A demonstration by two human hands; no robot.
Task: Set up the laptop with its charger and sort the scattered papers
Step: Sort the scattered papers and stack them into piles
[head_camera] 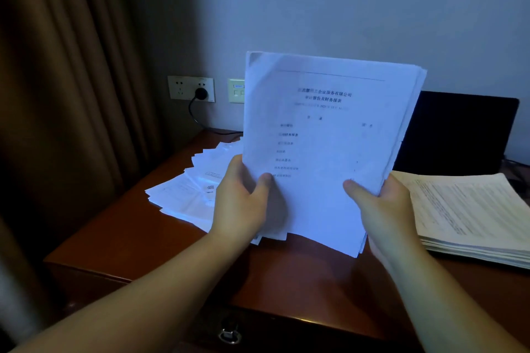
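Observation:
I hold a sheaf of white printed papers (324, 135) upright above the desk, its lower edge just over the wood. My left hand (241, 198) grips its lower left side with the thumb on the front page. My right hand (381, 206) grips the lower right side the same way. Behind the sheaf, scattered white papers (189, 189) fan out on the left of the desk. The dark laptop (459, 135) stands open at the back right, partly hidden by the sheaf. A black charger plug (201, 93) sits in the wall socket, its cable (200, 123) running down toward the desk.
A thick neat stack of printed pages (470, 215) lies at the right. The reddish wooden desk (301, 281) has a drawer with a metal pull (228, 335) at its front. Brown curtains (71, 94) hang at the left. A second wall plate (235, 91) is beside the socket.

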